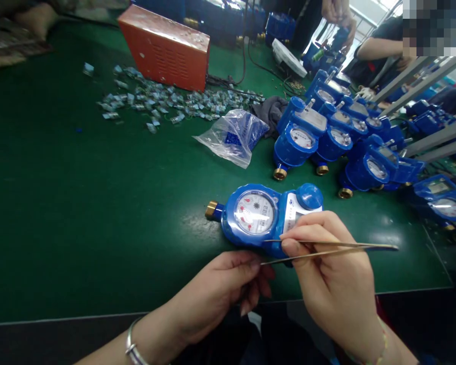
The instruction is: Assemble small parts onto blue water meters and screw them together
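A blue water meter [231, 230] lies on the green table near its front edge, its round dial facing up and its brass fitting pointing left. My right hand [332, 279] holds metal tweezers [349, 247] over the meter's right part, their tips apart near its lower edge. Just below the meter is my left hand [228, 284], thumb and fingers bent together beside the lower tweezer tip. What its fingers hold, if anything, is hidden.
Several blue meters [300, 137] stand at the right. Behind are a clear bag with blue pieces [233, 137], scattered small parts [167, 101], an orange metal box [171, 50] and a dark cloth [271, 111]. Other people's hands [338, 15] show at the back.
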A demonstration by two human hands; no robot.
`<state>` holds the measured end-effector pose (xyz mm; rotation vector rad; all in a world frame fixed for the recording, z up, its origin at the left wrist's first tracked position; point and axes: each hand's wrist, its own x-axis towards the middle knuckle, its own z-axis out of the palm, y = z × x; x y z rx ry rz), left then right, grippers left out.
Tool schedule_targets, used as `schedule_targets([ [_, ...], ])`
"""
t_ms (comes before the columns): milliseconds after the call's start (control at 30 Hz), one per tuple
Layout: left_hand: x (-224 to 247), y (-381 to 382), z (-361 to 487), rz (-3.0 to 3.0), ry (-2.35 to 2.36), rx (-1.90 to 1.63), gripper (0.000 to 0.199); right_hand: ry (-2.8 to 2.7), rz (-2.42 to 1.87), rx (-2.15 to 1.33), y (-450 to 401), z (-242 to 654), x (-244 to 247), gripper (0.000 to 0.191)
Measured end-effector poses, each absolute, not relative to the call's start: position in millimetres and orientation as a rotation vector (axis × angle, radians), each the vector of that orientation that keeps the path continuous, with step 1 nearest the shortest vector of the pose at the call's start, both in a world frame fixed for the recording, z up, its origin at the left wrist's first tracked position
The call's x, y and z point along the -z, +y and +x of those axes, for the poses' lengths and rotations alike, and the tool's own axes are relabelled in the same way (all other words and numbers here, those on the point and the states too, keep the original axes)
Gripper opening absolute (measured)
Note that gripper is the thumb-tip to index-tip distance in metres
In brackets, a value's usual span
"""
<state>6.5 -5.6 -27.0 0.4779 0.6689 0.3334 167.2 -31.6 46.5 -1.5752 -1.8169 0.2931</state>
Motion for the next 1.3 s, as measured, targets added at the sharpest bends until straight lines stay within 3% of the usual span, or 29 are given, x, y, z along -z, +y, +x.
schedule_targets([
  [567, 29, 7, 7, 0.246, 0.516, -0.303, 0.022, -1.975, -1.67, -0.418, -17, 165, -59, 0.011],
  [900, 30, 6, 5, 0.236, 0.523, -0.283, 0.027, -2.159, -1.419, -0.353, -15, 165, -56, 0.008],
  [1300, 28, -1, 8, 0.201, 0.536, -0.289, 0.018, -2.101, -1.507, -0.439, -17, 163, -54, 0.015],
])
